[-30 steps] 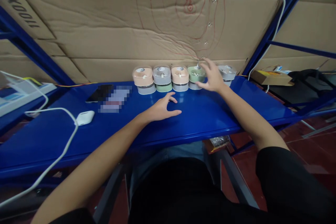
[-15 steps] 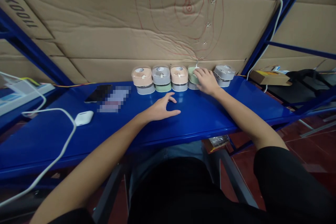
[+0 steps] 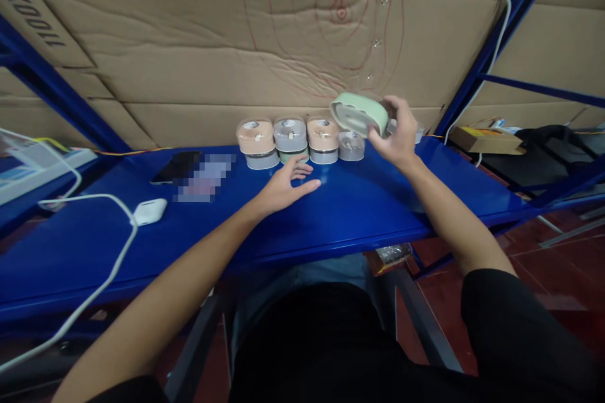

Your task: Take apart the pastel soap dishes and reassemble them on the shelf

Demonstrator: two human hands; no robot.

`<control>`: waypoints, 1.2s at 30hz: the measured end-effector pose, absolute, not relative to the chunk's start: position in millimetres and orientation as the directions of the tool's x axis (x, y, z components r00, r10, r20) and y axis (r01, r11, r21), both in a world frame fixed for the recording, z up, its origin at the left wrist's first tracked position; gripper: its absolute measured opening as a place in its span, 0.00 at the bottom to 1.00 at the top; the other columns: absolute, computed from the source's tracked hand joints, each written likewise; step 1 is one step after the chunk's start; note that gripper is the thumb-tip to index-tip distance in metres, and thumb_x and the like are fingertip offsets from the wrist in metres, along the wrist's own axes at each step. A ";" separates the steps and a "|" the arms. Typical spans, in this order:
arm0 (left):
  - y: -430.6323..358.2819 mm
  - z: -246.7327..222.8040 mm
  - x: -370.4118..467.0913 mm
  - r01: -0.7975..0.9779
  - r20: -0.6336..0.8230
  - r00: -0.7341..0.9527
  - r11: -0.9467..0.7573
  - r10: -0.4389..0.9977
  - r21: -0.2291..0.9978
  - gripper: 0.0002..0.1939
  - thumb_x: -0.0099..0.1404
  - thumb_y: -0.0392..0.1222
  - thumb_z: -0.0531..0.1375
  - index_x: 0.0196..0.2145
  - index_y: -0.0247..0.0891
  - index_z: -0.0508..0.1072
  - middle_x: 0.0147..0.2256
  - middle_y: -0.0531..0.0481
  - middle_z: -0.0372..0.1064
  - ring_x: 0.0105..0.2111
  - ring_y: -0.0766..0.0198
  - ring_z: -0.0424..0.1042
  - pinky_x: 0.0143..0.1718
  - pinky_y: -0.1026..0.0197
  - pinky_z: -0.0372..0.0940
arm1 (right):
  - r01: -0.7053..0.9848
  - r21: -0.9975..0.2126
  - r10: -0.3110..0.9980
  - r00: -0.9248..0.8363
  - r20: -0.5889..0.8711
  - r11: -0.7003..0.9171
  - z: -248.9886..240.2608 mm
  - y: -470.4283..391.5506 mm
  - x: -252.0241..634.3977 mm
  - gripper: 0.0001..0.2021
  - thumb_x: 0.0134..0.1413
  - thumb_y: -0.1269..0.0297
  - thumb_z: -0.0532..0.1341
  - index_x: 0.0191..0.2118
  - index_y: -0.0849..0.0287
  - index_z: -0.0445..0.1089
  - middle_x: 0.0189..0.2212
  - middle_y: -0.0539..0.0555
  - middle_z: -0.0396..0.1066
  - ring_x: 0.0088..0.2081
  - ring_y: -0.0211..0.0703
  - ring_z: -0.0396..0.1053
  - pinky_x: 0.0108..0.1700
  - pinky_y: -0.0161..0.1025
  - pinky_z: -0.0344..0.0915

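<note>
My right hand (image 3: 399, 132) grips a green oval box (image 3: 362, 112) by its right end and holds it tilted in the air, its pale underside toward me. Below it, a single grey box (image 3: 352, 147) sits on the blue table (image 3: 350, 214). To the left stand two-high stacks: a peach box (image 3: 322, 132) on grey, a grey box (image 3: 290, 132) on green, and a peach box (image 3: 256, 134) on grey. My left hand (image 3: 288, 186) hovers open in front of these stacks, holding nothing. Another grey box (image 3: 418, 133) is mostly hidden behind my right hand.
A cardboard sheet (image 3: 179, 31) walls the back. On the left lie a dark phone (image 3: 174, 167), a white earbud case (image 3: 150, 211) and a white cable (image 3: 120, 252). Blue metal posts (image 3: 496, 44) stand at the sides. A cardboard box (image 3: 486, 138) is at the right.
My right hand has lifted the green box off the grey one and tilted it, moving up and to the right. My left hand has shifted slightly toward the stacks.
</note>
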State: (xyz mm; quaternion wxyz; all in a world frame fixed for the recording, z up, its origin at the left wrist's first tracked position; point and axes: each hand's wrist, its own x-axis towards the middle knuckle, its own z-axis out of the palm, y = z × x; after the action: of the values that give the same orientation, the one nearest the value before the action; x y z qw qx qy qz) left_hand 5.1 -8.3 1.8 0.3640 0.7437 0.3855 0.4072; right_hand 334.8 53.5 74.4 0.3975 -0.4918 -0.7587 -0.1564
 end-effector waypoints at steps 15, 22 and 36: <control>-12.4 14.7 -0.3 0.178 0.260 0.296 -0.321 0.919 0.930 0.48 0.52 0.62 0.79 0.63 0.37 0.71 0.62 0.35 0.77 0.64 0.34 0.76 0.68 0.34 0.71 | 0.383 -0.204 0.433 -0.763 0.481 0.901 37.4 2.7 278.0 0.47 0.56 0.38 0.71 0.77 0.48 0.60 0.75 0.65 0.64 0.77 0.70 0.61 0.77 0.66 0.62; -18.8 10.7 4.4 0.414 0.330 0.390 -0.484 0.860 0.771 0.60 0.49 0.62 0.82 0.71 0.40 0.63 0.65 0.33 0.73 0.65 0.32 0.74 0.69 0.33 0.68 | 0.400 -0.351 0.517 -0.774 0.365 0.847 21.7 12.4 275.5 0.50 0.60 0.34 0.70 0.80 0.50 0.57 0.74 0.66 0.68 0.70 0.70 0.70 0.72 0.66 0.69; -22.4 11.3 0.3 0.564 0.254 0.578 -0.604 0.776 0.562 0.35 0.61 0.65 0.76 0.62 0.51 0.83 0.60 0.41 0.71 0.65 0.37 0.71 0.72 0.33 0.64 | 0.662 -0.370 0.715 -0.699 0.008 0.651 59.1 48.6 348.7 0.43 0.60 0.30 0.68 0.72 0.51 0.73 0.58 0.59 0.84 0.52 0.63 0.83 0.57 0.60 0.80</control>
State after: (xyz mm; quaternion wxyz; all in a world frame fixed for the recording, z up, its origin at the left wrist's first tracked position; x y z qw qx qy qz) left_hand 0.3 -22.4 11.3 0.2158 0.8616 0.3888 0.2447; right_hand 348.7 48.6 59.1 0.0768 -0.3804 -0.9055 0.1719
